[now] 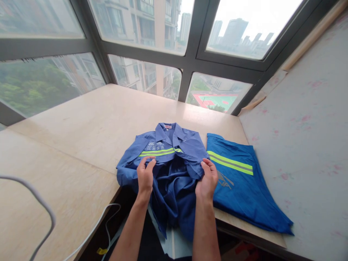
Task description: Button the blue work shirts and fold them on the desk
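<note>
A blue work jacket (160, 141) with a collar, a yellow-green reflective stripe and white lettering lies front up on the ledge. Its lower part hangs in loose folds over the front edge. My left hand (145, 176) pinches the jacket front just below the stripe, thumb and fingers together. On the other side, my right hand (207, 178) grips the jacket's fabric near its right edge. Beside that hand, a brighter blue folded garment (236, 188) with a similar stripe and a grey printed mark lies flat.
The pale stone ledge (81, 108) runs below grey-framed windows (187, 78). At the right stands a wall (304, 152) with faded floral paper. A grey-white cable (40, 203) curves at the left, and a thinner white cable (94, 226) crosses the front edge.
</note>
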`<state>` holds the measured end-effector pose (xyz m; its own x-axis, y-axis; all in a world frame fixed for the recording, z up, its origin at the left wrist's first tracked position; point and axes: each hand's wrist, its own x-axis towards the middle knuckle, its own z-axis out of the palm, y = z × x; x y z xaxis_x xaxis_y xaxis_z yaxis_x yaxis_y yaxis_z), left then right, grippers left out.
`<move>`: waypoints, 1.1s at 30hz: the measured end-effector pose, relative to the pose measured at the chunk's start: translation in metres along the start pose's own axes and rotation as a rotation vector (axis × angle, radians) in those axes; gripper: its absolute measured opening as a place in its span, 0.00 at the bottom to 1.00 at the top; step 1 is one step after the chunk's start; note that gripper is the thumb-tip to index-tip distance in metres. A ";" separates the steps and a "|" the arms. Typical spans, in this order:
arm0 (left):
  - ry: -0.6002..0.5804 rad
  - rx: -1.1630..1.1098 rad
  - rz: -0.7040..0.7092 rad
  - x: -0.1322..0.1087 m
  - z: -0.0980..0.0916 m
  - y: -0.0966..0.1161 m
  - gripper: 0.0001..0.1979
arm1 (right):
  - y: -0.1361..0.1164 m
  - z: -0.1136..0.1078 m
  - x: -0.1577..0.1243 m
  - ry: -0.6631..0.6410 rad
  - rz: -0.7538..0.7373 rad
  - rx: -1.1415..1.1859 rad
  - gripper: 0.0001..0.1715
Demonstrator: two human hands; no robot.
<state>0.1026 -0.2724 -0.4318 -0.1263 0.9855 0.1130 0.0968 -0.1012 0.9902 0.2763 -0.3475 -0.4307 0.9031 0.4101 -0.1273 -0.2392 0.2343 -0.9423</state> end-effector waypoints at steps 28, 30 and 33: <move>-0.157 0.336 0.441 -0.022 0.021 0.010 0.09 | -0.047 0.004 -0.031 -0.433 -0.692 -0.588 0.11; -0.153 0.353 0.457 -0.023 0.019 0.014 0.09 | -0.054 0.009 -0.043 -0.690 -0.788 -0.649 0.20; -0.194 0.401 0.480 -0.023 0.016 0.020 0.08 | -0.054 0.015 -0.052 -0.918 -0.779 -0.688 0.25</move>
<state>0.1231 -0.2952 -0.4161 0.1993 0.8539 0.4808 0.4635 -0.5144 0.7215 0.2368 -0.3682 -0.3683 0.1022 0.8654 0.4906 0.6771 0.3008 -0.6716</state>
